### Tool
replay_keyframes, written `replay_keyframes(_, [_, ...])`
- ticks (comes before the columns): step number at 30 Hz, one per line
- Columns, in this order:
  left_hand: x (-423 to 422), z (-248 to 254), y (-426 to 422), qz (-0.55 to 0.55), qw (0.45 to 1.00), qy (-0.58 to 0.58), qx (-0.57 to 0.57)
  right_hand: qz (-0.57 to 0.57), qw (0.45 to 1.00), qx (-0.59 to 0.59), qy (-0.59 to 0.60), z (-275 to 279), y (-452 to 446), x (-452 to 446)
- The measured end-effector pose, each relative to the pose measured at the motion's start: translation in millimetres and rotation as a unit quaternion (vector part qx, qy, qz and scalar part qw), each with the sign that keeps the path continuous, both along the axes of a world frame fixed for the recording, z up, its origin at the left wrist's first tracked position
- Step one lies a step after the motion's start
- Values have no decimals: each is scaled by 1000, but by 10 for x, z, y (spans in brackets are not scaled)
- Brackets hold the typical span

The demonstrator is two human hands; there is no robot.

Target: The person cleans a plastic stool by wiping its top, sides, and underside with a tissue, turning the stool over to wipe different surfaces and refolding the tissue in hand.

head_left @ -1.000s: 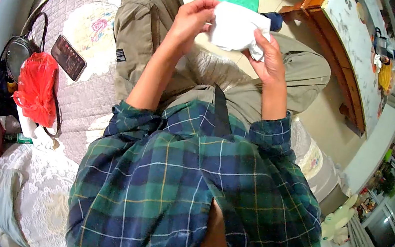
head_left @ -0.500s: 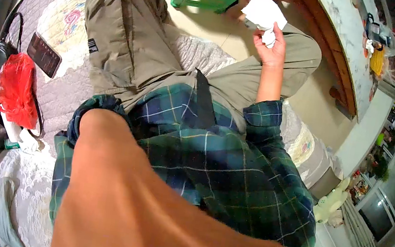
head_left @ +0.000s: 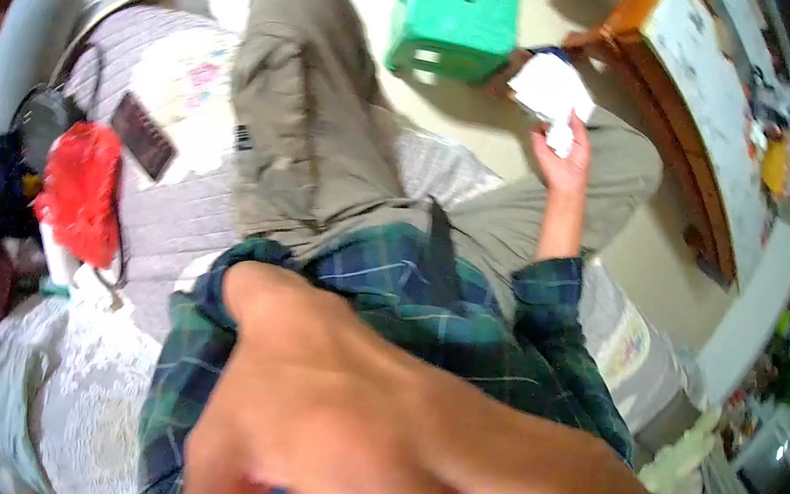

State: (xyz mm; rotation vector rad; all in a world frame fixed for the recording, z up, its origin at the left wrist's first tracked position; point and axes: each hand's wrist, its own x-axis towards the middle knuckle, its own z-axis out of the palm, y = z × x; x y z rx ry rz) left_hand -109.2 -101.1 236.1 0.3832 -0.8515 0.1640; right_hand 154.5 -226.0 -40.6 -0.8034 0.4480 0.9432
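My right hand (head_left: pixel 569 158) is closed on a crumpled white tissue (head_left: pixel 552 89), held above my bent right knee. Close to the camera, my left hand (head_left: pixel 342 411) looms large and blurred in front of my chest. Its fingers are apart and nothing shows in them; some fingertips run out of the lower edge. Behind it are my plaid shirt (head_left: pixel 393 262) and grey-brown trousers (head_left: pixel 305 133).
A green plastic stool (head_left: pixel 463 14) stands on the floor ahead. To the right is a wooden table (head_left: pixel 684 60) with a pale top. On the quilted seat at left lie a phone (head_left: pixel 143 136), a red plastic bag (head_left: pixel 84 193) and a dark bag (head_left: pixel 46 127).
My left hand has dropped from beside the camera, so its back and fingers now show. The view has shifted, moving the scene right and down. The tissue stays in my right hand.
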Motion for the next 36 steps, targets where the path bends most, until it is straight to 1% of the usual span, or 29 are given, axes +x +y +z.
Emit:
replay_keyframes(1, [-3, 9, 13, 12, 1000, 6, -12, 0, 1000, -6, -4, -36, -24, 15])
replay_keyframes(2, [-8, 22, 27, 23, 999, 9, -24, -1, 997, -70, -21, 184, 80, -103])
replay_keyframes(3, [-15, 41, 38, 38, 999, 10, -35, 25, 997, -42, -56, 126, 57, -88])
replay_keyframes(4, [-25, 59, 49, 51, 998, 11, -45, 15, 999, -25, -16, 93, 16, -41])
replay_keyframes(5, [-40, 79, 53, 64, 996, 11, -54, 29, 999, 1, -16, 138, 24, -56])
replay_keyframes(6, [-58, 92, 62, 75, 995, 12, -65, 20, 1000, 9, -12, 144, 46, -41])
replay_keyframes(11, [-168, 153, 142, 118, 988, -11, -102, 17, 1000, 24, 2, 115, 16, -9])
replay_keyframes(13, [-214, 157, 163, 125, 984, -24, -121, -7, 1000, 2, 0, 154, 38, -48])
replay_keyframes(14, [-233, 159, 143, 119, 984, -29, -128, 1, 1000, 24, 3, 176, 53, -70])
replay_keyframes(17, [-165, 81, -109, -35, 985, -9, -167, -2, 1000, 25, 14, 269, 96, -112])
replay_keyframes(18, [-173, 157, -320, 13, 968, -46, -248, 0, 1000, 17, 1, 252, 98, -107])
replay_keyframes(20, [-170, 171, -385, 56, 941, -84, -322, 7, 1000, 23, 3, 236, 99, -95])
replay_keyframes(21, [-155, 165, -277, 45, 944, -104, -309, 14, 1000, 23, 9, 240, 87, -108])
replay_keyframes(22, [-163, 171, -231, 42, 946, -113, -300, -18, 1000, 5, 17, 236, 96, -121])
replay_keyframes(23, [-171, 177, -184, 39, 948, -122, -291, -15, 1000, 7, 18, 193, 97, -112])
replay_keyframes(25, [-204, 203, -259, 63, 952, -90, -286, 5, 1000, 18, -11, 109, 46, -56])
replay_keyframes(26, [-220, 222, -312, 71, 953, -79, -284, 14, 999, 36, 4, 120, 40, -56])
replay_keyframes(27, [-236, 272, -391, 91, 938, -69, -327, 14, 999, 36, 2, 114, 34, -40])
replay_keyframes(29, [-209, 270, -391, 111, 921, -60, -369, 39, 998, 49, 3, 118, 39, -48])
replay_keyframes(30, [-151, 211, -305, 96, 930, -104, -340, 40, 998, 49, 2, 146, 53, -57])
replay_keyframes(32, [-112, 162, -192, 82, 936, -147, -310, 22, 999, 34, 6, 194, 76, -98])
replay_keyframes(35, [-123, 199, -246, 72, 945, -160, -278, 25, 999, 34, 3, 148, 63, -72])
replay_keyframes(36, [-167, 292, -402, 139, 931, -116, -318, 25, 999, 33, 1, 150, 68, -65])
